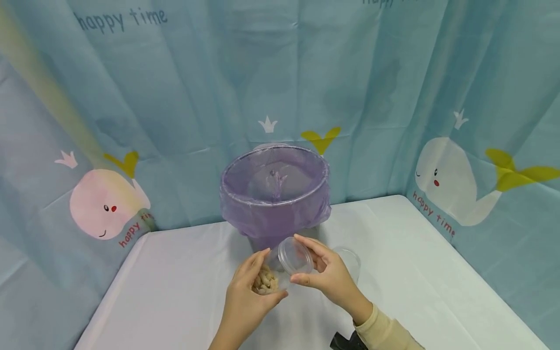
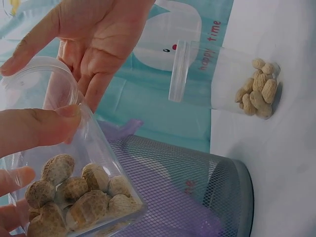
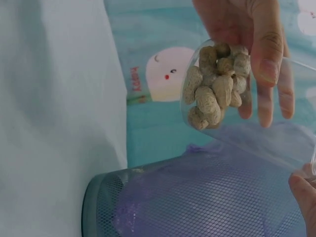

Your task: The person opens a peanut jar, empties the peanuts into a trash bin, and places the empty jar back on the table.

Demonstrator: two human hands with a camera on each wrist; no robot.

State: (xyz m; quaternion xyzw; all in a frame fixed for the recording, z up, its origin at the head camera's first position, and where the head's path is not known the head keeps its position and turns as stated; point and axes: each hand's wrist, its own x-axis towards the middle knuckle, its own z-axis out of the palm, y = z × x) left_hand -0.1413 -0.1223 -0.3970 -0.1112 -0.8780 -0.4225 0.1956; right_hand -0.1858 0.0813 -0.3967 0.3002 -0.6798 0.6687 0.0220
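Gripping the jar (image 2: pixel 101 150): left hand (image 1: pixel 247 294), thumb on one side, fingers on the other, opened about as wide as the jar. Right hand (image 1: pixel 330 277) has the lid (image 1: pixel 296 256) at the jar's mouth, thumb and fingertips at opposite edges; can't tell if it's screwed on. Jar is clear, tilted, held above the table (image 1: pixel 175 301) in front of the bin (image 3: pixel 103 197), mouth end toward the right hand. Peanuts (image 2: pixel 89 197) piled at its base end. Second jar (image 2: pixel 217 74) upright on table, beyond the right hand, lidded, peanuts at bottom. Bin is mesh, purple bag (image 1: pixel 273 214) folded over its rim. Blue whale-print curtain (image 1: pixel 197 97) behind. Beige sleeve (image 1: pixel 387 333) on right arm; black object (image 1: pixel 346 341) beside it, partly cut off, unidentified.
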